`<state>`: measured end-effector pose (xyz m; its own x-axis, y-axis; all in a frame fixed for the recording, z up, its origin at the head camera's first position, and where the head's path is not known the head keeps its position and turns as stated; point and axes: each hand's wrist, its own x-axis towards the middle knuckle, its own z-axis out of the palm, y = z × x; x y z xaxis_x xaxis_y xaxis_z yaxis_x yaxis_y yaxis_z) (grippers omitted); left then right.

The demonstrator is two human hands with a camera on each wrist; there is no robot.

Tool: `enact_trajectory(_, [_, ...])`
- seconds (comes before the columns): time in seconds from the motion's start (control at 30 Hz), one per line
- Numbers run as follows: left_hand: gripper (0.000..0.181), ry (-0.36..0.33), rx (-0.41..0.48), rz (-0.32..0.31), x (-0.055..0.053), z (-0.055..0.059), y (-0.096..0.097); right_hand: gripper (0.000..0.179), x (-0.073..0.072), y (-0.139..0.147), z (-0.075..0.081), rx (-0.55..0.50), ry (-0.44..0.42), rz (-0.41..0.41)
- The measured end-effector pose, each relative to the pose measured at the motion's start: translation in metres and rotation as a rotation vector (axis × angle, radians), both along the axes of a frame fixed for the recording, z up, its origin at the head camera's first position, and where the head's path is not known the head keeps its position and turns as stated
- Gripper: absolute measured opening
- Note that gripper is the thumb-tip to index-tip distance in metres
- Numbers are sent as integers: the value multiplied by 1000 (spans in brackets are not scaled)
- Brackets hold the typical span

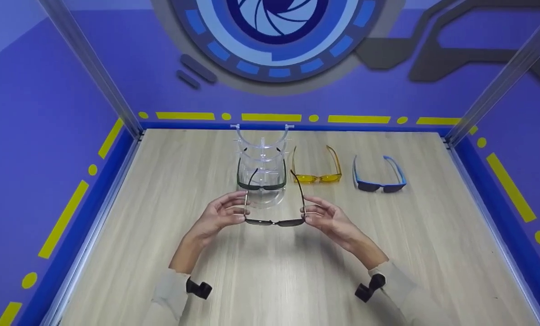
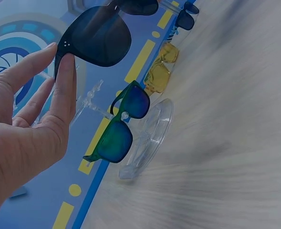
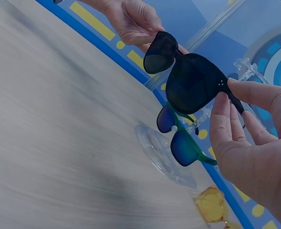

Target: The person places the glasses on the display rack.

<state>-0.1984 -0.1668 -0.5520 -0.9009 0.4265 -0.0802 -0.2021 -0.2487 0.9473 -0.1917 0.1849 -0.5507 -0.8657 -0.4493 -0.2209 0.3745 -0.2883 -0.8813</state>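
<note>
Both hands hold a pair of black sunglasses (image 1: 291, 222) in front of the clear stand, lenses toward the person and temples pointing away. My left hand (image 1: 218, 214) pinches the left hinge corner between thumb and fingers. On the other side my right hand (image 1: 331, 220) pinches the right hinge corner the same way. Behind them rises a clear plastic display stand (image 1: 262, 156) with several tiers. Green-framed sunglasses (image 2: 113, 126) with blue mirrored lenses sit on a low tier of it. In the head view the black temples overlap the green pair.
Right of the stand, yellow glasses (image 1: 317, 178) lie on the wooden table (image 1: 433, 235) with temples pointing back. Farther right are blue-framed sunglasses (image 1: 381, 186) with dark lenses. Printed blue panels (image 1: 342, 102) and metal posts (image 1: 93, 68) bound the table at the back and sides.
</note>
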Motion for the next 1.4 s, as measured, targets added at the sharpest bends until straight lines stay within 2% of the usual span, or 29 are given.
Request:
enact_trajectory(0.23, [72, -16, 22, 14, -8, -1, -10, 70, -10, -10, 4, 34, 3, 16])
enact_trajectory(0.4, [73, -5, 19, 12, -19, 2, -17, 71, -21, -18, 9, 30, -11, 2])
enact_trajectory(0.67, [71, -16, -43, 39, -37, 9, -22, 66, -41, -27, 10, 83, 31, -19])
enact_trajectory(0.93, [71, -43, -95, 69, -56, 13, -27, 61, -58, -37, 15, 51, 18, -62])
enact_trajectory(1.2, [70, -54, -94, 99, -77, 12, -28, 57, -75, -44, 21, 87, 9, -108])
enact_trajectory(1.4, [66, -49, -55, 134, -90, 11, -27, 56, -88, -50, 20, 76, 36, -139])
